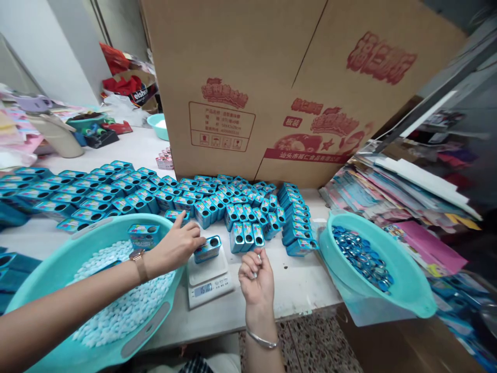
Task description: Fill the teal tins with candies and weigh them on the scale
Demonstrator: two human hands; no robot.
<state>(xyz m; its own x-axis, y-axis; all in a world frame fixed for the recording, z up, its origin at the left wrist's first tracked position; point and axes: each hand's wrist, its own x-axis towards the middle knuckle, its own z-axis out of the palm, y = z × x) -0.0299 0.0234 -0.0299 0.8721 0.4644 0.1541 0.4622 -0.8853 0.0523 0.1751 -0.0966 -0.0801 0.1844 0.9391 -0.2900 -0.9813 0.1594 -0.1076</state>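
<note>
My left hand [179, 243] grips a small blue tin [207, 248] that rests on a white digital scale [209, 282] at the table's front. My right hand [256, 274] hovers just right of the scale, its fingers curled around a few small white tablets. A teal basin [58, 269] full of white tablets lies under my left forearm, and one blue tin [143, 235] stands inside it. Rows of several identical blue tins [97, 194] cover the table behind.
A large cardboard box [279, 88] stands behind the tins. At the right, a second teal basin [404, 282] holds blue lids and overhangs the table edge. Stacked printed sheets [380, 191] lie beyond it. A beige container [58, 134] and a small teal bowl [159, 126] sit far left.
</note>
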